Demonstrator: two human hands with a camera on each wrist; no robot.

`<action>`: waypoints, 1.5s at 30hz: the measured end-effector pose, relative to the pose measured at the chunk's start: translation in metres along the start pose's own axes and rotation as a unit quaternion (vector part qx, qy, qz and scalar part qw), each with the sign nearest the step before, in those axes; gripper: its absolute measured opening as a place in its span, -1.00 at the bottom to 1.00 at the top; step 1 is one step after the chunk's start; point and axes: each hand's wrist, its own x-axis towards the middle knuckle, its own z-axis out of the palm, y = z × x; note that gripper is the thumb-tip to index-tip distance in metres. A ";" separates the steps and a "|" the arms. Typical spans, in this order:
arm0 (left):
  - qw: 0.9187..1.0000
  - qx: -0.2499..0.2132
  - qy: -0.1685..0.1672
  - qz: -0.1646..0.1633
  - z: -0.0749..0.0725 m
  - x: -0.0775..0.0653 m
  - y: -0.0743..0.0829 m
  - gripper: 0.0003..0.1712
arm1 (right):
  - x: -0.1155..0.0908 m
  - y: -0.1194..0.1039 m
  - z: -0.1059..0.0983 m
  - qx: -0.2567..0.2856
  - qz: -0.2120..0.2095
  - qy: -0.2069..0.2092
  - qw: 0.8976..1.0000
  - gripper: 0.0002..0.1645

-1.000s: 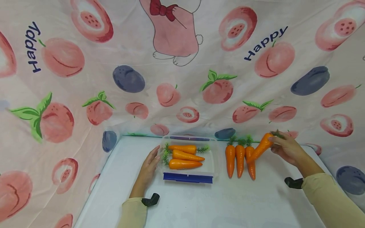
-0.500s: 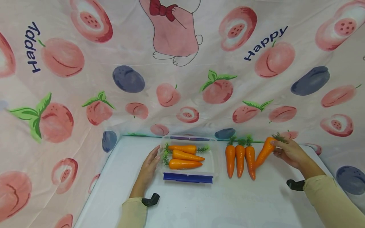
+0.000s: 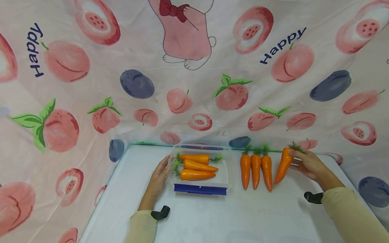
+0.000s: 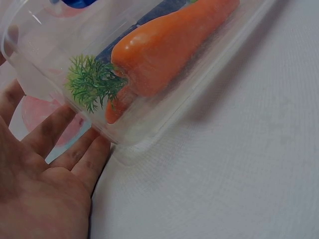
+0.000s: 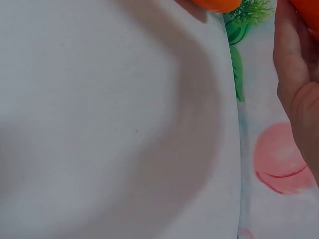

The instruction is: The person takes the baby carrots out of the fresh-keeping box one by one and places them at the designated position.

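In the head view my right hand [image 3: 307, 165] pinches an orange carrot [image 3: 284, 165] near its leafy top, the tip slanting down and left. Just left of it, three more carrots [image 3: 256, 172] lie side by side with their greens toward the back. My left hand [image 3: 158, 173] touches the left wall of a clear plastic box [image 3: 223, 173], fingers extended. Inside that box lie three carrots [image 3: 197, 174]. Close up in the left wrist view, the extended fingers [image 4: 52, 129] rest against the box's end. The right wrist view shows only part of my right hand [image 5: 294, 64] and the held carrot.
A blue latch flap [image 3: 200, 189] hangs along the box's front side. The white table [image 3: 206, 219] meets a fruit-printed cloth [image 3: 194, 74] at the back and sides. Each wrist wears a black camera.
My right hand has moved slightly right with the carrot, swinging it more upright and away from the third carrot in the row. My left hand stays at the box.
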 end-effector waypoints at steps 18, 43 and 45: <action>1.000 0.001 0.003 -0.008 0.001 -0.002 0.003 -0.45 | 0.014 0.018 0.003 -0.067 0.010 0.024 0.997 0.17; 1.000 0.013 0.009 -0.005 0.001 -0.001 0.003 -0.44 | 0.021 0.036 0.011 -0.159 0.017 0.044 0.986 0.07; 1.000 0.012 0.010 -0.005 0.002 -0.001 0.003 -0.44 | 0.022 0.039 0.011 -0.163 0.018 0.042 0.985 0.09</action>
